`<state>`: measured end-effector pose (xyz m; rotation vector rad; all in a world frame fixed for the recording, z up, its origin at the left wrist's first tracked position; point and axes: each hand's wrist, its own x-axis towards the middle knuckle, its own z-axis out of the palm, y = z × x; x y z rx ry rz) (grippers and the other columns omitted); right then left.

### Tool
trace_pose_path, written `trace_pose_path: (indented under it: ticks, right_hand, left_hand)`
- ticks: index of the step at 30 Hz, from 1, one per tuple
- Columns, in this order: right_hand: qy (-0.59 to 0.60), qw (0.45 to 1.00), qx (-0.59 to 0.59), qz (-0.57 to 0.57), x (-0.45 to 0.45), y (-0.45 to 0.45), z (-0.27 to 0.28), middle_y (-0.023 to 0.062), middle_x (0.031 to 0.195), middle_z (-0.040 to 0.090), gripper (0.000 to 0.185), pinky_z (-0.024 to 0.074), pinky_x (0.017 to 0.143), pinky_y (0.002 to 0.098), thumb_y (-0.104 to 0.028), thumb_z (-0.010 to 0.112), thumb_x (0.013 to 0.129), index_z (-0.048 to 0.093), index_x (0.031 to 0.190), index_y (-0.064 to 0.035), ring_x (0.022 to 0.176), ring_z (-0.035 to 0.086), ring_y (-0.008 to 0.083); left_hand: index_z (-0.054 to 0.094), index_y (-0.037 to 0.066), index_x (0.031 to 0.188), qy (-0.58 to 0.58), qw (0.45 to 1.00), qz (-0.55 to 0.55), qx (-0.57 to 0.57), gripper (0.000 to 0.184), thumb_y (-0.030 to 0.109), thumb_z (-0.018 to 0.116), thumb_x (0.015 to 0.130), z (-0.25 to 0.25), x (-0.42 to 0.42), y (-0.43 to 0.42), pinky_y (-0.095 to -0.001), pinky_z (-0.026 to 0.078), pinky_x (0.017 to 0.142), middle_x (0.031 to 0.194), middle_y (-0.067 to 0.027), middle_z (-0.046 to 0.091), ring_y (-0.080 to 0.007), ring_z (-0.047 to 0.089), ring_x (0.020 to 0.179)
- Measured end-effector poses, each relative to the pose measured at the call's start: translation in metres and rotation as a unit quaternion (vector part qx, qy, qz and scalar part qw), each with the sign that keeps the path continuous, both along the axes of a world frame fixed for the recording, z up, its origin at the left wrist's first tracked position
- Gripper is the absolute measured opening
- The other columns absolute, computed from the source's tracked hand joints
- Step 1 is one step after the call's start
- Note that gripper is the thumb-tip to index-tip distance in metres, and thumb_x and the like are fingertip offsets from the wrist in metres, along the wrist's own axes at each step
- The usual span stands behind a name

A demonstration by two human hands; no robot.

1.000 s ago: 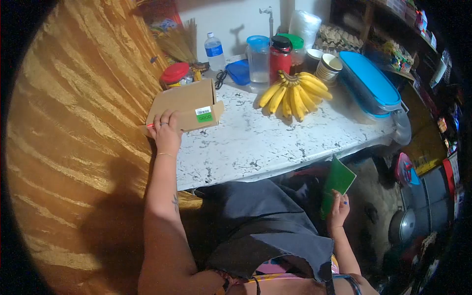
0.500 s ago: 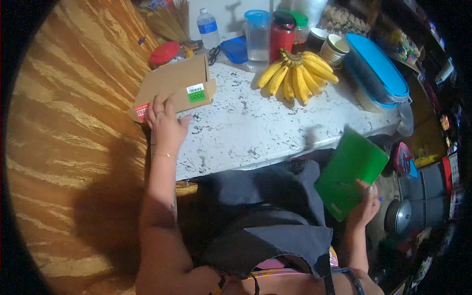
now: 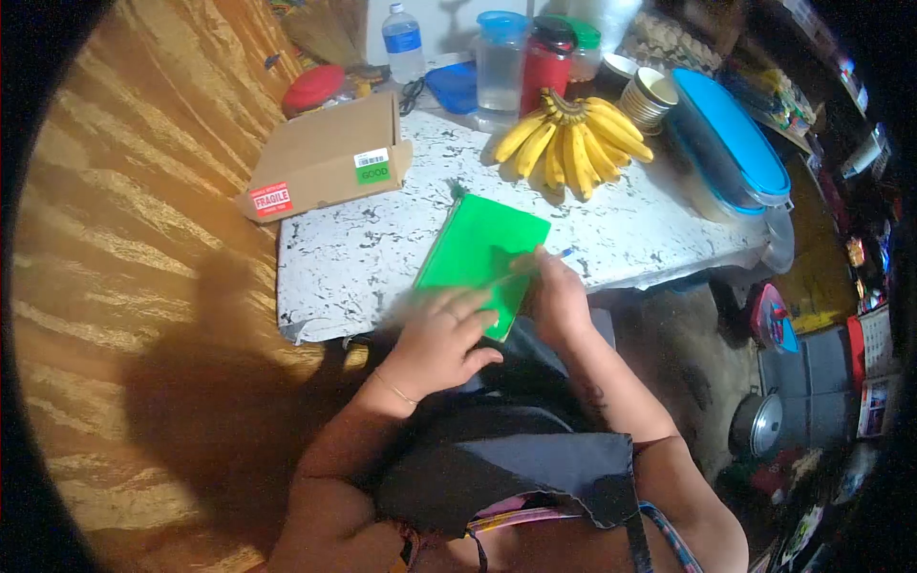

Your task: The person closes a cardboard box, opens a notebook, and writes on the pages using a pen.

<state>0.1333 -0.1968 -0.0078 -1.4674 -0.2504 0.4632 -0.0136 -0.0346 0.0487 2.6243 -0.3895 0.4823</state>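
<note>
Leftmost, a gold curtain (image 3: 172, 191) hung beside the white, dark-flecked desk (image 3: 325, 253), and a cardboard box (image 3: 330, 143) sat at the desk's left end, a red FRAGILE label on its near side and well apart from both hands. Next came the left hand (image 3: 439, 349), low and palm down, its grip loose with the fingers spread; they were blurred over the near short end of the green notebook (image 3: 482, 239), and whether they pressed on the cover or only hung above it could not be told. The notebook lay between the two hands at the front of the desk — its long axis slanted from the near left toward the far right, its near right corner reaching past the desk's front edge. From the left grip it lay ahead and to the right; from the right hand (image 3: 562, 301) it lay directly to the left. That right hand was the closer of the two by its contact, its grip closed on the long right edge, fingertips over the cover — and a thin pen-like thing with a blue end (image 3: 567, 253) crossed those same fingers. Beyond the notebook, just up and to the right, the bunch of bananas (image 3: 578, 143) rested apart from it, and farther right stood a long container with a blue lid (image 3: 731, 129).
</note>
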Motion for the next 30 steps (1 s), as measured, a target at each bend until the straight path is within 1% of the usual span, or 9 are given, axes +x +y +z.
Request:
trace_pose_path:
  ticks: [6,9,12,15,17,19,20,22,30]
  right_hand:
    - [-0.089,0.99,-0.104,0.04,-0.003,-0.014,-0.005,0.0151,0.1,0.066,0.041,0.0523,0.075,0.0389,-0.037,0.046,0.101,0.062,0.109,0.0004,0.086,0.064,0.0267]
    - [-0.102,0.994,-0.002,-0.05,-0.001,-0.032,-0.013,0.017,0.099,0.066,0.041,0.0528,0.077,0.0413,-0.036,0.046,0.101,0.06,0.109,0.0014,0.086,0.065,0.0284]
    - [0.052,0.967,0.16,-0.19,-0.01,-0.038,0.032,0.0164,0.088,0.065,0.029,0.0536,0.077,0.0399,-0.028,0.051,0.101,0.058,0.095,-0.0005,0.08,0.063,0.0274]
    - [-0.011,0.967,0.129,-0.221,-0.008,-0.053,0.028,0.0074,0.076,0.058,0.024,0.0477,0.063,0.0301,-0.026,0.054,0.101,0.059,0.096,-0.0037,0.069,0.056,0.0174]
    - [-0.058,0.966,0.085,-0.236,-0.012,-0.057,0.025,0.0027,0.073,0.055,0.021,0.0415,0.055,0.0249,-0.025,0.055,0.101,0.06,0.096,-0.0056,0.062,0.05,0.0114]
    - [-0.055,0.976,0.075,-0.197,-0.016,-0.059,0.018,0.0003,0.074,0.056,0.017,0.036,0.051,0.0232,-0.023,0.057,0.1,0.06,0.096,-0.007,0.058,0.046,0.008]
    - [-0.053,0.98,0.071,-0.176,-0.018,-0.058,0.013,-0.0008,0.074,0.056,0.015,0.0333,0.049,0.0224,-0.021,0.058,0.1,0.061,0.096,-0.0076,0.056,0.043,0.0063]
    - [-0.036,0.99,0.006,-0.135,-0.025,-0.055,0.008,-0.0022,0.075,0.057,0.011,0.033,0.049,0.0212,-0.019,0.063,0.097,0.062,0.097,-0.0082,0.055,0.042,0.0053]
    - [0.046,0.987,-0.111,0.109,-0.057,-0.028,-0.018,0.0032,0.085,0.063,0.02,0.0438,0.058,0.0236,-0.019,0.069,0.093,0.061,0.101,-0.0018,0.068,0.055,0.0091]
  left_hand:
    - [0.069,0.004,0.099,-0.09,0.994,0.043,-0.041,0.022,0.011,0.073,0.078,-0.028,0.008,-0.001,-0.0409,0.051,0.09,0.107,-0.0112,0.068,-0.0301,0.063,0.101]
    - [0.068,0.002,0.094,-0.095,0.989,0.068,-0.094,0.016,0.005,0.071,0.078,-0.029,0.011,-0.001,-0.0395,0.053,0.085,0.1,-0.012,0.069,-0.0303,0.065,0.093]
    - [0.067,0.001,0.093,-0.079,0.983,0.084,-0.145,0.016,0.003,0.071,0.078,-0.026,0.006,0.002,-0.0401,0.053,0.083,0.097,-0.013,0.069,-0.0314,0.065,0.09]
    - [0.067,0.001,0.096,-0.106,0.977,0.094,-0.156,0.015,0.002,0.072,0.081,-0.031,0.002,0.013,-0.0362,0.052,0.081,0.095,-0.0099,0.07,-0.0251,0.066,0.088]
    - [0.067,0.001,0.091,-0.062,0.934,0.178,-0.304,0.009,0.003,0.071,0.084,-0.042,-0.004,0.017,-0.0334,0.051,0.077,0.093,-0.0068,0.069,-0.0212,0.065,0.084]
    - [0.065,0.002,0.088,-0.042,0.864,0.266,-0.426,0.007,0.006,0.071,0.088,-0.036,-0.007,0.019,-0.0259,0.048,0.071,0.089,-0.0019,0.067,-0.0104,0.06,0.078]
    - [0.063,0.004,0.091,-0.057,0.766,0.258,-0.586,0.004,0.006,0.066,0.092,-0.042,-0.002,0.025,-0.0222,0.047,0.067,0.087,-0.0014,0.065,-0.0076,0.057,0.072]
    - [0.061,0.005,0.094,-0.103,0.673,0.261,-0.684,0.002,0.006,0.061,0.096,-0.026,0.004,0.031,-0.021,0.046,0.063,0.085,-0.0015,0.065,-0.0067,0.057,0.071]
    - [0.055,0.003,0.105,-0.171,0.678,0.281,-0.658,0.007,0.005,0.056,0.098,-0.015,-0.002,0.047,-0.0253,0.053,0.068,0.099,-0.006,0.064,-0.0113,0.061,0.084]
